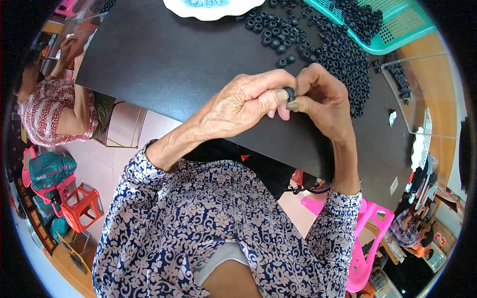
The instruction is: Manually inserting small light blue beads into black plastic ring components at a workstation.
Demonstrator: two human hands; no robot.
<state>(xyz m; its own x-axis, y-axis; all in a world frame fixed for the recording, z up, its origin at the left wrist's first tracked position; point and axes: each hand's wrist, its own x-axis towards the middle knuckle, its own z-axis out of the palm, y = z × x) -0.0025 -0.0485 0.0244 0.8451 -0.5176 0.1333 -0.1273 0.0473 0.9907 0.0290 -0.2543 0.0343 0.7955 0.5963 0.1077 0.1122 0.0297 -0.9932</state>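
Note:
A small round black part (289,92), perhaps rubber or plastic, is pinched between both my hands above the dark table. My left hand (251,102) presses it with thumb and index finger. From the right side, my right hand (325,99) closes on the same part with its thumb and fingertips. Just beyond my fingers lie many loose black ring-shaped parts (343,64), spread on the tabletop. A looser group of black round pieces (276,32) sits farther back, with two single pieces (286,61) close to my fingertips.
A green plastic basket (405,30) with more black parts stands at the back right. A white scalloped dish (213,12) holds bluish bits at the back. The dark table (164,64) has a clear edge panel (417,99) at right. Another person (57,111) sits at left, near a red stool (82,206).

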